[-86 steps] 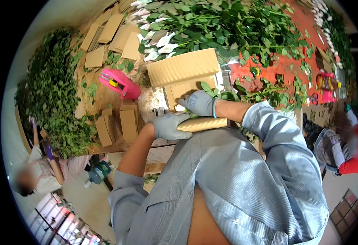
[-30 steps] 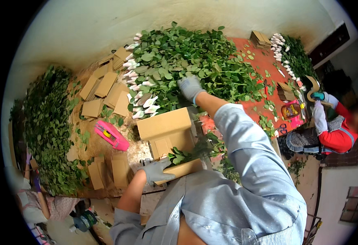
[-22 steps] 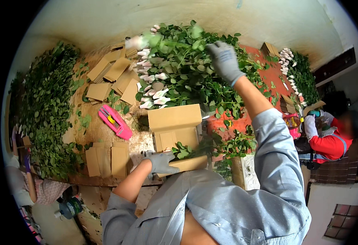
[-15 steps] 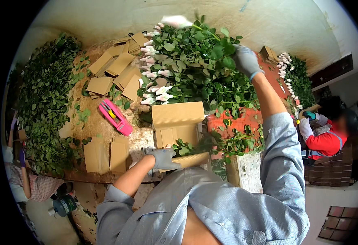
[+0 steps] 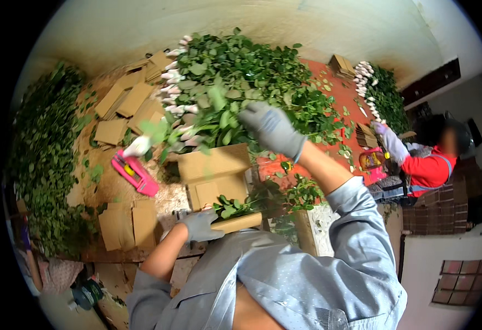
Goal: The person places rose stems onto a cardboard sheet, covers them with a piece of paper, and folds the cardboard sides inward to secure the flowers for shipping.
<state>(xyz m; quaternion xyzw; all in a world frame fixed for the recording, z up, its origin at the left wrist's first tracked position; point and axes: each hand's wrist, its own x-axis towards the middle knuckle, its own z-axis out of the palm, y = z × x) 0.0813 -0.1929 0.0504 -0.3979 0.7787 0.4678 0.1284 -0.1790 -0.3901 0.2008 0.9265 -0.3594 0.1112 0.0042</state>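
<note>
My gloved right hand (image 5: 271, 127) is closed round the leafy stem of a white-headed rose (image 5: 136, 147), which points left, blurred by motion. Its bloom hangs over a pink tape dispenser (image 5: 135, 175). My gloved left hand (image 5: 200, 225) grips the left end of a folded corrugated cardboard wrap (image 5: 237, 223) against my front. Rose leaves (image 5: 231, 207) stick up behind that fold. The wrap's ribbed far flap (image 5: 214, 164) stands raised beyond it. Under and past my right hand lies a big heap of leafy roses (image 5: 252, 71), pale heads to the left.
Cardboard sheets (image 5: 136, 99) lie stacked on the table, more (image 5: 116, 226) near its front edge. A dark leafy pile (image 5: 48, 165) fills the far left. At right, a person in red (image 5: 431, 173) works beside a bottle (image 5: 373, 159) and more roses (image 5: 387, 93).
My right hand has swung left and toward me from the heap's far right, bringing the rose across over the tape dispenser. My left hand stays at the cardboard; the view has shifted slightly.
</note>
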